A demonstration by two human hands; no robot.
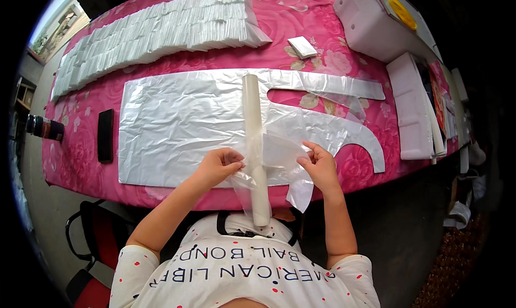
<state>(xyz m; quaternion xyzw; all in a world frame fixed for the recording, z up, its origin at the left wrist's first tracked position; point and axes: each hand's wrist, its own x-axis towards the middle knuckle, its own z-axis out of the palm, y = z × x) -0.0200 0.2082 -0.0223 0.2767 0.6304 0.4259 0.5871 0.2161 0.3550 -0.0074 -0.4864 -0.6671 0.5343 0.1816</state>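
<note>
A flat pile of thin, silvery-clear plastic (177, 125), cut into straps and curved openings at its right end, lies across the table before me. Over its middle rests a long pale tube (251, 109), its near end jutting past the table edge toward my lap. Loose clear plastic film (282, 149) drapes about the tube, and its crumpled part hangs over the edge. To the left of the tube, my left hand (219, 165) pinches a bit of this film. On the other side, my right hand (321, 165) has thumb and fingers closed on the film's right part.
Long rows of folded white plastic packs (161, 36) fill the far left. One small white packet (302, 47) lies farther right. A black phone (105, 136) and dark bottle (45, 128) sit left. White foam boxes (411, 109) stand right; a red-black chair (102, 232) is below left.
</note>
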